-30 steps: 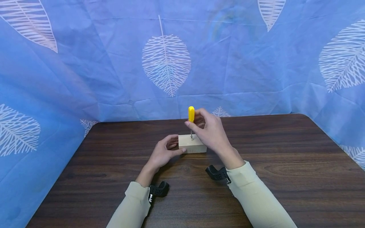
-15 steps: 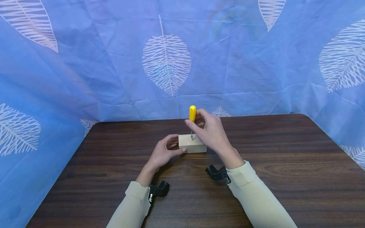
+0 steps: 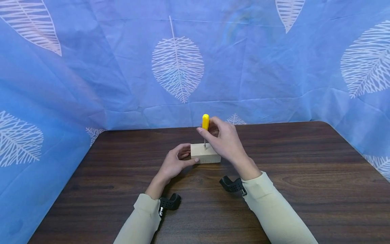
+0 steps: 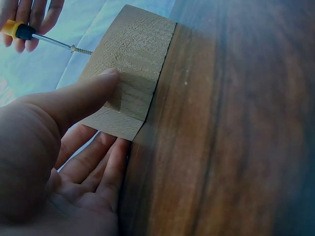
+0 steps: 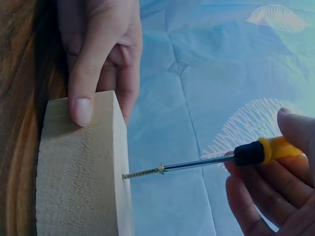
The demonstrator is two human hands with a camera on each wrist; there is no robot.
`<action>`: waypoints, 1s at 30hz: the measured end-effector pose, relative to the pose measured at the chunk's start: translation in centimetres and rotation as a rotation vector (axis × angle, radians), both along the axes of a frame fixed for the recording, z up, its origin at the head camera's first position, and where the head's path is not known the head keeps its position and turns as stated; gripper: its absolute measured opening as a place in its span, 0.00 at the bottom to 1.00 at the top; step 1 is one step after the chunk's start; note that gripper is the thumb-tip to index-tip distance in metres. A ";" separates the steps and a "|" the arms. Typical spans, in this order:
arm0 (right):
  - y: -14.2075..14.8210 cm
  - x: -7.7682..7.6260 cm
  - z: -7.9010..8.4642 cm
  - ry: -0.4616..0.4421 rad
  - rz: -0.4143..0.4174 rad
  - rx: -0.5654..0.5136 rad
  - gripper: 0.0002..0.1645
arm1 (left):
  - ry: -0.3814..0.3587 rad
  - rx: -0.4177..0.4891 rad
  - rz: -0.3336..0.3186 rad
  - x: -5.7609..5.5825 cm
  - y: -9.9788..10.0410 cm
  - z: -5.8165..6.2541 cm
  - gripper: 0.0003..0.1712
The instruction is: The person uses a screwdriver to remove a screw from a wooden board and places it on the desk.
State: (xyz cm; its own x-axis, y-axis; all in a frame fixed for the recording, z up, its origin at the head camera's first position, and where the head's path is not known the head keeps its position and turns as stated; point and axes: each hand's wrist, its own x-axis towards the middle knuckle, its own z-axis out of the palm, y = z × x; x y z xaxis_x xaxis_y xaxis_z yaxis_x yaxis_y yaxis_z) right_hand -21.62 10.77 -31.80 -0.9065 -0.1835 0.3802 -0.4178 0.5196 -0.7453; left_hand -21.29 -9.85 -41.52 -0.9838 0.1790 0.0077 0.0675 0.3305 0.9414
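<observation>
A pale wooden block [image 3: 201,159] lies on the table, its near face toward me. My left hand [image 3: 173,164] holds its left end, the thumb [image 4: 98,88] pressed on the near face and the fingers around the end. A brass-coloured screw [image 5: 142,173] stands upright in the block's top, with much of its thread showing. On its head sits the tip of a screwdriver [image 5: 202,161] with a yellow and black handle. My right hand [image 3: 226,139] pinches that handle between thumb and fingers above the block. The screwdriver stands nearly upright.
The dark wood-grain table [image 3: 304,176] spreads around both hands. Behind it hangs a blue cloth [image 3: 122,67] printed with white leaves. Black wrist mounts [image 3: 170,202] stick out from both cuffs over the table.
The yellow handle first tilts slightly right and then dips a little, while the right fingers shift slightly on it. Block and left hand hold their place.
</observation>
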 end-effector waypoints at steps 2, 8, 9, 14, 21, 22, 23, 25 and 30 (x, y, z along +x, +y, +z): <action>0.0 0.0 -0.1 0.007 -0.011 -0.006 0.18 | -0.001 0.000 0.001 0.0 0.0 0.0 0.35; 0.0 0.0 -0.3 0.042 -0.026 -0.039 0.18 | 0.003 0.005 -0.005 -0.1 -0.1 -0.2 0.36; 0.0 0.0 -0.3 0.044 -0.022 -0.045 0.17 | 0.004 0.007 -0.006 -0.2 -0.1 -0.2 0.36; -0.1 0.1 -0.2 0.035 0.000 -0.057 0.13 | 0.003 0.016 -0.006 -0.1 -0.1 -0.1 0.36; -0.3 0.0 -0.3 -0.008 -0.008 -0.066 0.15 | 0.004 0.011 -0.004 0.0 -0.1 -0.2 0.35; -0.3 0.0 -0.4 -0.009 -0.012 -0.067 0.15 | 0.002 0.010 -0.004 0.0 -0.1 -0.2 0.35; -0.3 0.0 -0.4 -0.010 -0.017 -0.066 0.16 | 0.000 0.010 -0.003 0.0 -0.1 -0.2 0.35; -0.2 -0.1 -0.5 -0.003 -0.020 -0.059 0.16 | -0.001 0.008 -0.003 -0.1 -0.1 -0.2 0.36; -0.3 -0.1 -0.4 0.004 0.006 -0.032 0.13 | -0.006 0.010 -0.004 0.0 -0.1 0.0 0.36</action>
State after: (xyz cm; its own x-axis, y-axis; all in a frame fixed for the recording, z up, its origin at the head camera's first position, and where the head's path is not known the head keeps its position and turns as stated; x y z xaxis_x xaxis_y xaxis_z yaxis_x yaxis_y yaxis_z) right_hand -21.72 10.51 -32.18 -0.9038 -0.1765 0.3900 -0.4241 0.4926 -0.7599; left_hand -21.33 -9.96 -41.55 -0.9831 0.1833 0.0039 0.0636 0.3209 0.9450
